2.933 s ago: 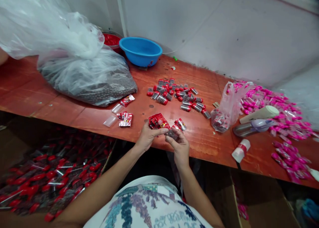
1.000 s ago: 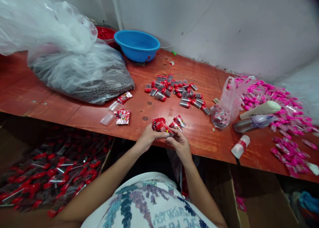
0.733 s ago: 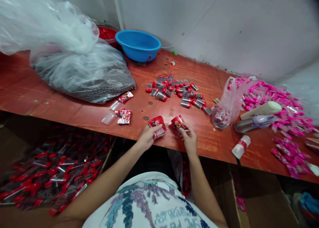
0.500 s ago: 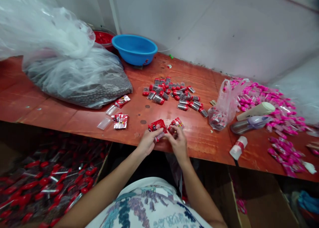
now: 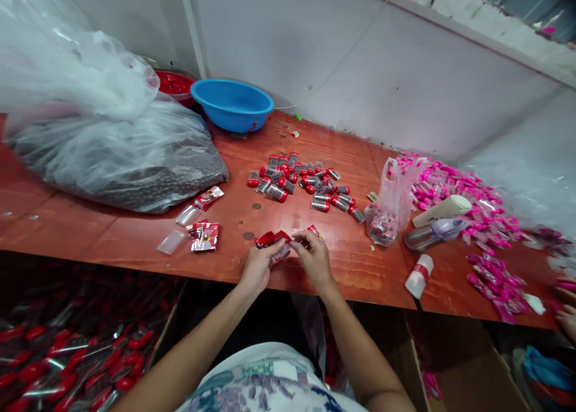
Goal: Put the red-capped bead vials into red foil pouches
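Observation:
My left hand (image 5: 256, 270) is closed on small red printed packets (image 5: 271, 238) with a clear part, just above the table's front edge. From the other side, my right hand (image 5: 314, 261) pinches at the edge of the held packet; its fingertips partly hide the spot. Behind my right fingers lies another red packet (image 5: 315, 231), mostly covered. To the left of my hands rest more red packets (image 5: 205, 237) beside flat clear sleeves (image 5: 171, 242). Beyond my hands, small clear tubes with red caps and dark beads (image 5: 275, 192) lie in a loose heap.
A big plastic bag of dark beads (image 5: 135, 160) and a blue basin (image 5: 234, 103) stand at the back left. Rightward are a knotted bag (image 5: 384, 226), a bottle (image 5: 427, 235), a white roll (image 5: 419, 276) and pink pieces (image 5: 459, 202). Another person's hand (image 5: 567, 319) shows far right.
My right hand moved right with a red packet, left it on the table, then came back to the packets in my left hand. The view tilted up, and another person's hand appeared at right.

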Demonstrator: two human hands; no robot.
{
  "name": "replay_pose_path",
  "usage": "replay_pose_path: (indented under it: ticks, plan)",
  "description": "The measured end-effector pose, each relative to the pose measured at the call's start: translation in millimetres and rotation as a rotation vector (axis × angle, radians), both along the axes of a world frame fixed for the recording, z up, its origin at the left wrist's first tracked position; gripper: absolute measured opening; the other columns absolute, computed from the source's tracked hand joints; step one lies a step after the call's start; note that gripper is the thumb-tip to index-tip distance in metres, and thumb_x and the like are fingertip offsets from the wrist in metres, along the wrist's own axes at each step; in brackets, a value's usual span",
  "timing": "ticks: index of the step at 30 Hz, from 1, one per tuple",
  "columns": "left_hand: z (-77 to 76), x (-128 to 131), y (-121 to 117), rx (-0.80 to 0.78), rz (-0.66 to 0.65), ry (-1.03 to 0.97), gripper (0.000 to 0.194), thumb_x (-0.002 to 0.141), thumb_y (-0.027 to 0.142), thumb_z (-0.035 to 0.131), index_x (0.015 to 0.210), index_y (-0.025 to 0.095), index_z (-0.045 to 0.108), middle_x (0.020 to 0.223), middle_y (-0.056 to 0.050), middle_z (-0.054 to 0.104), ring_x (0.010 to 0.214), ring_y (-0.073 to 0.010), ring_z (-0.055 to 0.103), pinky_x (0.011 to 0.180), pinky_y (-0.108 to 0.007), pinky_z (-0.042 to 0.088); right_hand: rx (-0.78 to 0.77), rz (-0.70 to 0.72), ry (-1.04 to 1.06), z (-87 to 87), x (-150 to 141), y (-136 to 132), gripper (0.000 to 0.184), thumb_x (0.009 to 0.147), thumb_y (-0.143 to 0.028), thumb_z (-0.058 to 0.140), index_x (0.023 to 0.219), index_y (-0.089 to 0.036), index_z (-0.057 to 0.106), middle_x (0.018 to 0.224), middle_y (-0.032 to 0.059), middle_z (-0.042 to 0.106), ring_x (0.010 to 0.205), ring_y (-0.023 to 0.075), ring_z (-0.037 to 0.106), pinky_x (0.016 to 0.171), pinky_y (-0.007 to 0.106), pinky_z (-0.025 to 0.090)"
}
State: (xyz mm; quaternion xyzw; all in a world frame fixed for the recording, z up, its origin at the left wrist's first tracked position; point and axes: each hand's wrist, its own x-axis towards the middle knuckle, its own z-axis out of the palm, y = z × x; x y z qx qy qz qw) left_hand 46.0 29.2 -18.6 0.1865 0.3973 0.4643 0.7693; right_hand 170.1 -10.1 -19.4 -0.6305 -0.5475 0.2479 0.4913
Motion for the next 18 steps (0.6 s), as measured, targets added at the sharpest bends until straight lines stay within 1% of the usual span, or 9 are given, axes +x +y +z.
replay_pose_path:
  ticks: [3,8,11,14,18]
  plan:
    - [0.1,0.3,2.3,0.006,0.014,-0.003,0.027,0.049,0.013,0.083,0.072,0.010,0.070,0.069,-0.005,0.071,0.063,-0.0169,0.066,0.064,-0.029,0.055,-0.004,0.027,0.036,0.4,2.2,2.6,0.021,0.084,-0.024,0.057,0.104,-0.022,0.063,0.084,0.0006,0.063,0.076,0.0150,0.059,0.071,0.026,0.046]
    - [-2.6,-2.4,8.1,0.022,0.031,0.014,0.023,0.048,0.010,0.082,0.068,0.009,0.070,0.065,-0.005,0.070,0.058,-0.0141,0.064,0.061,-0.024,0.052,0.028,0.109,-0.102,0.4,7.2,10.1,0.020,0.088,-0.024,0.053,0.103,-0.023,0.066,0.091,0.0028,0.066,0.084,0.0158,0.061,0.077,0.027,0.045]
    - [-4.1,-2.1,11.8,0.010,0.053,-0.013,0.022,0.048,0.008,0.082,0.066,0.009,0.069,0.064,-0.004,0.069,0.058,-0.0136,0.064,0.060,-0.023,0.051,0.005,0.198,-0.164,1.9,12.6,21.4,0.022,0.089,-0.024,0.050,0.106,-0.023,0.064,0.092,0.0029,0.066,0.085,0.0160,0.061,0.078,0.027,0.046]
    - [-2.3,-1.2,14.7,0.010,0.083,-0.029,0.023,0.049,0.009,0.082,0.066,0.009,0.068,0.063,-0.004,0.068,0.058,-0.0143,0.065,0.060,-0.024,0.050,-0.044,0.291,-0.190,7.0,15.8,32.2,0.023,0.089,-0.026,0.048,0.107,-0.023,0.063,0.095,0.0026,0.066,0.087,0.0162,0.061,0.079,0.028,0.046]
    - [3.4,-1.4,16.7,0.038,0.098,-0.070,0.025,0.053,0.012,0.083,0.074,0.009,0.069,0.070,-0.004,0.070,0.064,-0.0142,0.066,0.066,-0.025,0.051,-0.076,0.406,-0.230,15.5,13.3,37.7,0.028,0.091,-0.026,0.045,0.115,-0.025,0.059,0.098,0.0013,0.067,0.088,0.0154,0.061,0.078,0.027,0.046]
